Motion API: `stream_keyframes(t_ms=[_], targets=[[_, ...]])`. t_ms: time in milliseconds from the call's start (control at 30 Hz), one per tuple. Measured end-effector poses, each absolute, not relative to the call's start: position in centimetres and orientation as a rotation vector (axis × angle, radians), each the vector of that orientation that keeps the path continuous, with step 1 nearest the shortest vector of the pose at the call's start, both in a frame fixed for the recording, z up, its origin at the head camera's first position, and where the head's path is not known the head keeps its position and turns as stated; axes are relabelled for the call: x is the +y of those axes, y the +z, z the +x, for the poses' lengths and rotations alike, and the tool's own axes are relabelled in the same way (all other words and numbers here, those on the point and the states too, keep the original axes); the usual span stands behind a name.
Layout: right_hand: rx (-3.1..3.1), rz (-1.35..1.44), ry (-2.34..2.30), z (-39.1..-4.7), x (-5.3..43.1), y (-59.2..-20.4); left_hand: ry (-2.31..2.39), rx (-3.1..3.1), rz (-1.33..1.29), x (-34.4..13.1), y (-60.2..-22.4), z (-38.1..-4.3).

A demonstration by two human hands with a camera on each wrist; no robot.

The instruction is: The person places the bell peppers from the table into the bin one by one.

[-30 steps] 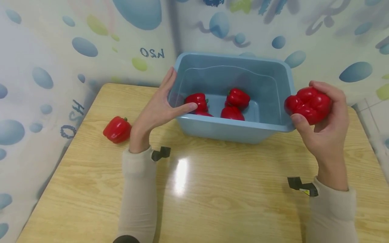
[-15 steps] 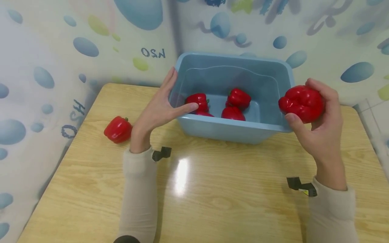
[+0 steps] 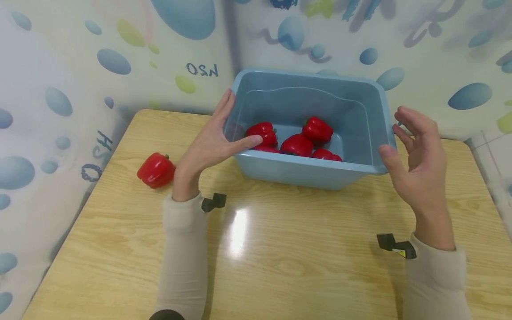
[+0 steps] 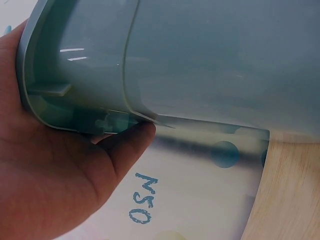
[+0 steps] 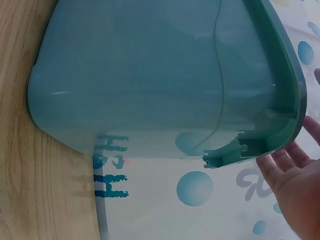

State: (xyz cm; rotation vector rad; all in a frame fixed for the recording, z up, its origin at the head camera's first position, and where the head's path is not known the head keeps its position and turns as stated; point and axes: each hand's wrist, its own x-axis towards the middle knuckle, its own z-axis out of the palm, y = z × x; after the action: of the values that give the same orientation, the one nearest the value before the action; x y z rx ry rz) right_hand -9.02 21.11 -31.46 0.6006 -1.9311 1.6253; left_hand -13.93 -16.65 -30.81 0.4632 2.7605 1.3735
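A light blue plastic bin (image 3: 296, 173) stands against the wall with several red bell peppers (image 3: 297, 145) inside, some partly hidden by its front wall. My left hand (image 3: 210, 142) holds the bin's left front corner, thumb over the front rim and fingers along the left side. In the left wrist view a finger (image 4: 132, 145) presses up under the rim. My right hand (image 3: 424, 164) is at the bin's right end with nothing in it, fingers loosely bent and thumb apart. In the right wrist view its fingertips (image 5: 272, 162) lie at the rim; contact is hard to tell.
One more red bell pepper (image 3: 156, 170) lies on the wooden table (image 3: 296, 253), left of my left wrist. Behind the table rises a wall (image 3: 160, 66) with painted blue and green spots, close against the bin's back.
The bell pepper that my right hand held has been let go and now lies in the bin at the front right. Peppers there shifted slightly. My left hand stayed on the bin.
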Motion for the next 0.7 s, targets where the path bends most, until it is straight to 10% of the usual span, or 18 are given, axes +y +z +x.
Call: stream_keyframes(t_ms=[700], targets=[[-2.168,0.321,1.434,-9.7,22.5,-32.4,1.340,2.786,0.355,-16.3,-30.6,-13.3]])
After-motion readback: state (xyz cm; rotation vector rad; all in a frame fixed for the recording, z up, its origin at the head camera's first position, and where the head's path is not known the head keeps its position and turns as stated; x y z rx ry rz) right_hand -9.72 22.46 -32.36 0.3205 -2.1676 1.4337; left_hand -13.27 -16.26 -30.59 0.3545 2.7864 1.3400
